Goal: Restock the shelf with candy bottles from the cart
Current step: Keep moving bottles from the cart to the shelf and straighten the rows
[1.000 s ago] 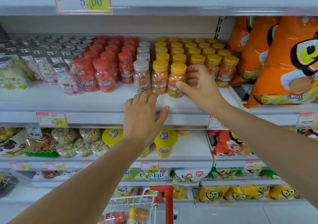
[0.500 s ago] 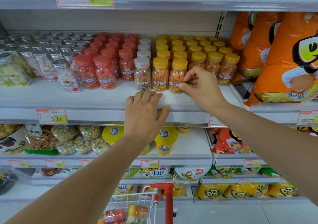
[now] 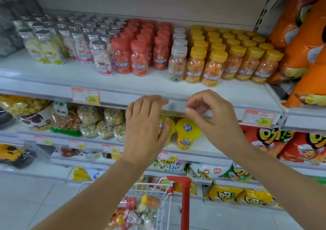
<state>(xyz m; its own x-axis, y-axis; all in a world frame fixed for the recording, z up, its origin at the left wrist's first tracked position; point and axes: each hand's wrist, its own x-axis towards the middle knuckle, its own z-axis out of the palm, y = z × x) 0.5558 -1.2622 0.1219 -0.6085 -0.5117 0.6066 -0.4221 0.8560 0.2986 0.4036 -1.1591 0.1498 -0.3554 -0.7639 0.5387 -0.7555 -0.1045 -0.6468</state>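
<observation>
Since half a second ago the right hand [image 3: 213, 118] has come away from the front yellow-capped bottle [image 3: 212, 69] and now is lower, in front of the edge of the shelf [image 3: 137, 84]. Its fingers are loosely curled and hold nothing. The left hand [image 3: 145, 129] is just beside it, also in front of the shelf edge, with fingers relaxed and nearly straight, and it is empty too. The two hands are near each other but not touching.

The yellow-capped bottle stands upright in the front row, next to a white-capped bottle [image 3: 177, 64]. Rows of red-capped bottles [image 3: 139, 59] and silver-capped bottles [image 3: 101, 57] stand further left. Orange snack bags [image 3: 303, 42] are on the right. Below the hands is the cart [image 3: 166, 210] with a red handle [image 3: 185, 196], and more candy bottles [image 3: 150, 202] lie inside it.
</observation>
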